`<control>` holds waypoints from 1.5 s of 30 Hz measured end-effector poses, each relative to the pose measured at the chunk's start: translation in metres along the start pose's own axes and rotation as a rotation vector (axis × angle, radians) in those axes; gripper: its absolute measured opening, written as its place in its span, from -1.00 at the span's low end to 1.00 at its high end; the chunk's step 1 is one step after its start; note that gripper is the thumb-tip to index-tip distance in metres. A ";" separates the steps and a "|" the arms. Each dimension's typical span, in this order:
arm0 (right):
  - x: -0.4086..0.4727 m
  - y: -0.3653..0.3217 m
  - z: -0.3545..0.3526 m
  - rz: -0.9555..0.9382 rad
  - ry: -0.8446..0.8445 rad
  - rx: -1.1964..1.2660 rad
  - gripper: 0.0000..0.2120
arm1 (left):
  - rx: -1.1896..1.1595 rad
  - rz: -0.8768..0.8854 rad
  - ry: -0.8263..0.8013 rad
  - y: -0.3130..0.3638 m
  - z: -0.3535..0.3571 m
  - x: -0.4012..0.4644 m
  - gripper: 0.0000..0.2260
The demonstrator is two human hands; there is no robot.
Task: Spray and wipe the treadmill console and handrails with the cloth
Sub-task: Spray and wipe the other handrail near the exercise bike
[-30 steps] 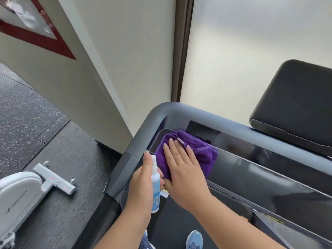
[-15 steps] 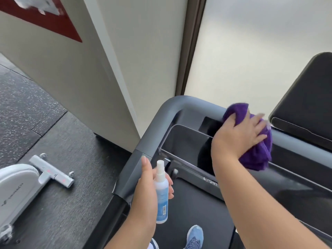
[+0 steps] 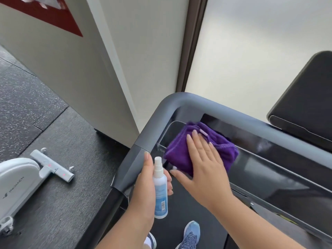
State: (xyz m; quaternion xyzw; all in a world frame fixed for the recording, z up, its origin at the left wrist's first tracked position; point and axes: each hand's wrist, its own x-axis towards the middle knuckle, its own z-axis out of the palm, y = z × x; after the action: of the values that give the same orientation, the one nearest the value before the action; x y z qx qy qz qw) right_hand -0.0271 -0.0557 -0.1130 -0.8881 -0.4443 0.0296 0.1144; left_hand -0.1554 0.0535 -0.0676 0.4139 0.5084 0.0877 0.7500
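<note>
A purple cloth (image 3: 183,150) lies on the left end of the treadmill's glossy black console (image 3: 269,169). My right hand (image 3: 203,168) presses flat on the cloth with straight fingers. My left hand (image 3: 145,191) grips a small white and blue spray bottle (image 3: 160,187) upright, just left of the right hand. The grey handrail (image 3: 161,114) curves round the console's upper left corner and runs down the left side.
A black tilted screen (image 3: 305,105) stands at the right above the console. A white exercise machine (image 3: 19,182) sits on the dark rubber floor at the left. A white wall corner and a frosted window are close behind the rail. My blue shoes (image 3: 190,234) stand on the belt.
My right hand has swept the cloth from the top rail on the right back down to the console's left end. The left hand keeps the bottle in about the same place.
</note>
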 end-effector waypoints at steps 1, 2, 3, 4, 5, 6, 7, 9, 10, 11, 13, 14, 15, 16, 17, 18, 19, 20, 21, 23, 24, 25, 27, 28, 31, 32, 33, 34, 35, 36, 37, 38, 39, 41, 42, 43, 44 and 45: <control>-0.012 0.014 -0.002 0.069 0.029 -0.040 -0.06 | -0.018 -0.009 -0.014 0.001 0.002 0.000 -0.26; -0.022 0.028 -0.006 0.146 0.052 -0.063 -0.08 | -0.039 -0.015 -0.025 0.002 0.005 -0.001 -0.29; -0.030 0.041 -0.010 0.211 0.068 -0.067 -0.12 | -0.058 -0.016 -0.034 0.002 0.006 -0.001 -0.30; -0.036 0.049 -0.015 0.262 0.086 -0.043 -0.19 | -0.072 -0.013 -0.043 0.002 0.008 -0.002 -0.31; -0.040 0.053 -0.018 0.321 0.117 0.029 -0.27 | -0.079 -0.006 -0.050 0.001 0.009 -0.004 -0.32; -0.041 0.054 -0.021 0.397 0.168 0.142 -0.33 | -0.076 -0.001 -0.051 0.001 0.008 -0.005 -0.33; -0.038 0.052 -0.024 0.498 0.244 0.275 -0.37 | -0.069 0.005 -0.052 -0.002 0.006 -0.007 -0.33; -0.012 0.039 -0.029 0.738 0.411 0.507 -0.41 | -0.044 0.007 -0.061 -0.006 0.000 -0.010 -0.30; 0.009 0.029 -0.032 0.860 0.476 0.604 -0.40 | -0.025 -0.003 -0.069 -0.008 -0.004 -0.012 -0.27; 0.032 0.019 -0.035 0.947 0.531 0.681 -0.39 | -0.010 -0.018 -0.074 -0.011 -0.007 -0.014 -0.25; 0.082 0.004 -0.038 0.965 0.578 0.740 -0.38 | -0.018 -0.039 -0.066 -0.016 -0.015 -0.019 -0.21; 0.108 -0.003 -0.038 0.906 0.550 0.724 -0.39 | -0.030 -0.040 -0.056 -0.017 -0.018 -0.021 -0.18; 0.132 -0.012 -0.039 0.816 0.489 0.700 -0.40 | -0.039 -0.035 -0.045 -0.019 -0.022 -0.023 -0.17; 0.154 -0.024 -0.038 0.705 0.404 0.687 -0.42 | -0.047 -0.031 -0.029 -0.020 -0.025 -0.024 -0.18; 0.170 -0.039 -0.036 0.581 0.302 0.682 -0.44 | -0.056 -0.030 -0.016 -0.021 -0.029 -0.026 -0.20; 0.180 -0.057 -0.033 0.446 0.189 0.666 -0.46 | -0.065 -0.033 -0.005 -0.021 -0.031 -0.027 -0.21; 0.182 -0.074 -0.029 0.296 0.097 0.617 -0.46 | -0.074 -0.038 0.007 -0.021 -0.033 -0.028 -0.21; 0.177 -0.089 -0.023 0.147 0.031 0.533 -0.45 | -0.078 -0.051 0.026 -0.021 -0.034 -0.029 -0.20; 0.167 -0.100 -0.018 0.017 0.000 0.442 -0.43 | -0.065 -0.058 0.048 -0.021 -0.033 -0.030 -0.20; 0.134 -0.107 -0.011 -0.163 -0.022 0.365 -0.40 | -0.024 -0.057 0.078 -0.018 -0.029 -0.032 -0.24; 0.114 -0.105 -0.008 -0.229 -0.045 0.370 -0.40 | -0.009 -0.049 0.090 -0.016 -0.025 -0.033 -0.25; 0.092 -0.100 -0.008 -0.281 -0.065 0.383 -0.42 | -0.006 -0.031 0.097 -0.014 -0.022 -0.035 -0.26; 0.049 -0.079 -0.004 -0.305 -0.099 0.363 -0.44 | -0.014 0.008 0.088 -0.009 -0.018 -0.038 -0.29; 0.030 -0.062 -0.001 -0.274 -0.092 0.304 -0.42 | -0.005 0.022 0.070 -0.006 -0.018 -0.040 -0.30; -0.011 -0.001 -0.003 -0.084 0.007 0.077 -0.33 | 0.028 0.056 0.026 0.000 -0.024 -0.042 -0.23; -0.016 0.016 -0.009 -0.004 0.031 0.071 -0.32 | 0.032 0.063 0.025 0.003 -0.026 -0.042 -0.24; -0.016 0.027 -0.014 0.078 0.050 0.094 -0.33 | 0.038 0.068 0.028 0.005 -0.027 -0.042 -0.23; -0.013 0.033 -0.018 0.159 0.072 0.134 -0.33 | 0.046 0.066 0.040 0.007 -0.028 -0.041 -0.23; -0.007 0.033 -0.020 0.230 0.094 0.176 -0.33 | 0.045 0.066 0.052 0.008 -0.028 -0.041 -0.25; -0.001 0.028 -0.019 0.279 0.116 0.203 -0.33 | 0.030 0.059 0.068 0.010 -0.027 -0.040 -0.27; 0.004 0.020 -0.018 0.315 0.129 0.211 -0.31 | 0.006 0.051 0.079 0.012 -0.026 -0.039 -0.27; 0.009 0.011 -0.017 0.347 0.132 0.213 -0.29 | -0.017 0.038 0.086 0.015 -0.025 -0.038 -0.27; 0.012 0.003 -0.017 0.378 0.122 0.215 -0.26 | -0.035 0.030 0.089 0.018 -0.024 -0.037 -0.27; 0.014 -0.008 -0.016 0.438 0.093 0.205 -0.14 | -0.060 0.027 0.099 0.025 -0.023 -0.036 -0.31; 0.014 -0.010 -0.016 0.461 0.082 0.184 -0.08 | -0.075 0.024 0.103 0.029 -0.022 -0.035 -0.34; 0.013 -0.012 -0.016 0.476 0.079 0.163 -0.07 | -0.097 0.018 0.102 0.032 -0.022 -0.034 -0.37; 0.013 -0.012 -0.016 0.484 0.083 0.154 -0.10 | -0.123 0.004 0.097 0.035 -0.023 -0.032 -0.40; 0.012 -0.013 -0.017 0.491 0.088 0.157 -0.16 | -0.149 -0.012 0.091 0.038 -0.024 -0.031 -0.43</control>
State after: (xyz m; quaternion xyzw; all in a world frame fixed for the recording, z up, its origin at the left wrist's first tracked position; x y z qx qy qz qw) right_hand -0.0271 -0.0419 -0.0927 -0.9581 -0.2064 0.0522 0.1916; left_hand -0.1791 0.0732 -0.0227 0.3492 0.5365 0.1395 0.7554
